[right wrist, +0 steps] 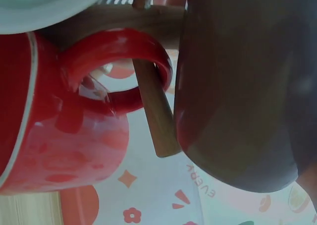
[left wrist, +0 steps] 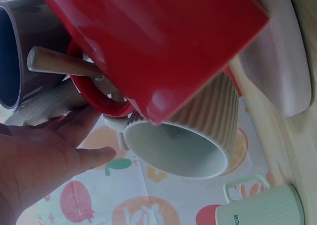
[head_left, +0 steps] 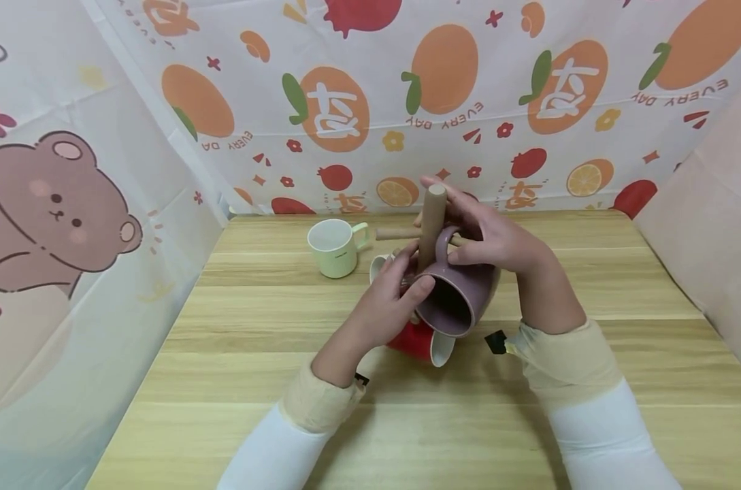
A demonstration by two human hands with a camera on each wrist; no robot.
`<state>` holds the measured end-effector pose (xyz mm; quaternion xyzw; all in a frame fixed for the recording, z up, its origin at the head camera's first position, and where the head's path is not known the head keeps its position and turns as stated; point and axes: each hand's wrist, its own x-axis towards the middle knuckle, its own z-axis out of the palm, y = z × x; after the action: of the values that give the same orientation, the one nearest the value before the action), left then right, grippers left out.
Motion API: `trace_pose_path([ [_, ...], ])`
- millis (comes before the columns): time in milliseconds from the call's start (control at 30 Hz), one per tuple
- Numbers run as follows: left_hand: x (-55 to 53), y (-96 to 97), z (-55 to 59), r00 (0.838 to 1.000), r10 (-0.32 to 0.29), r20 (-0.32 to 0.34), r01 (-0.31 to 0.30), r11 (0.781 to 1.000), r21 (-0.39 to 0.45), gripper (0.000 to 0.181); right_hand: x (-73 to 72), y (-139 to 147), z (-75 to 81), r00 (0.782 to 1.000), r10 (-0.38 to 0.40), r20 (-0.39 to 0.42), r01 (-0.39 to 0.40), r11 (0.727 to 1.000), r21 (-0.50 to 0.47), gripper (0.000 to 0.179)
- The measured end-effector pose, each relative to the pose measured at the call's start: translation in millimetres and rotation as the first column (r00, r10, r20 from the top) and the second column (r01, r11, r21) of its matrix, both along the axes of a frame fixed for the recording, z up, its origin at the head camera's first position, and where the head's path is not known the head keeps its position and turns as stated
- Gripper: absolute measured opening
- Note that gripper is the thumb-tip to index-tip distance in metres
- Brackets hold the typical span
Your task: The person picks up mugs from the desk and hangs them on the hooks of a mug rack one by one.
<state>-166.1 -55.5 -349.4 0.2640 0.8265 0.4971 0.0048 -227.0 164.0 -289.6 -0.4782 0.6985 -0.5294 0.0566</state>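
A wooden mug tree (head_left: 433,221) stands mid-table, its post leaning slightly in the head view. My right hand (head_left: 495,238) holds a purple mug (head_left: 477,292) at its handle, thumb against the loop and other fingers reaching behind the post. A peg passes through that handle, and the mug's mouth faces down toward me. My left hand (head_left: 382,309) grips the post from the left, its thumb beside the purple mug's rim. Below, a red mug (head_left: 413,340) hangs by its handle on a peg (right wrist: 156,111). A ribbed pale mug (left wrist: 213,116) hangs behind the red one.
A light green mug (head_left: 333,252) stands upright on the table at the back left. A bare peg end (head_left: 394,233) points left from the post. A fruit-print cloth (head_left: 370,163) hangs right behind the wooden table (head_left: 235,381).
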Motion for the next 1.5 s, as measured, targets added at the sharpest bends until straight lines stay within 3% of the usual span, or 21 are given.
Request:
trace_pose_path([
  [300,10.9,0.6,-0.7,1.0,0.015,-0.015,-0.015,1.0,-0.025,0.082,-8.1,6,0.0,0.991,0.127,0.051,-0.127,0.992,0.013,0.09],
  [600,12.6,-0.2,-2.1,0.999,0.006,-0.05,-0.009,0.998,-0.055,0.081,-5.1,8,4.5,0.991,0.103,0.081,-0.109,0.992,0.069,0.091],
  [767,12.8,-1.4,-1.5,0.998,-0.012,-0.063,0.009,0.999,-0.052,0.077,-2.7,8,3.6,0.995,0.085,0.045,-0.088,0.995,0.056,0.085],
  [900,12.9,-2.2,-1.7,0.997,-0.028,-0.074,0.024,0.998,-0.056,0.074,1.3,8,0.1,0.999,0.038,0.006,-0.038,0.999,0.028,0.078],
  [1033,12.8,-3.6,-2.6,0.996,-0.035,-0.083,0.03,0.998,-0.059,0.072,8.3,8,-5.0,0.996,-0.078,-0.036,0.078,0.997,-0.011,0.068],
  [1233,12.3,-6.8,-3.3,0.995,-0.04,-0.095,0.035,0.997,-0.063,0.071,23.1,6,-11.7,0.958,-0.26,-0.122,0.255,0.965,-0.054,0.064],
  [1500,12.6,-10.0,-3.9,0.994,-0.045,-0.1,0.039,0.997,-0.068,0.071,39.1,2,-19.9,0.919,-0.38,-0.104,0.369,0.923,-0.111,0.06],
])
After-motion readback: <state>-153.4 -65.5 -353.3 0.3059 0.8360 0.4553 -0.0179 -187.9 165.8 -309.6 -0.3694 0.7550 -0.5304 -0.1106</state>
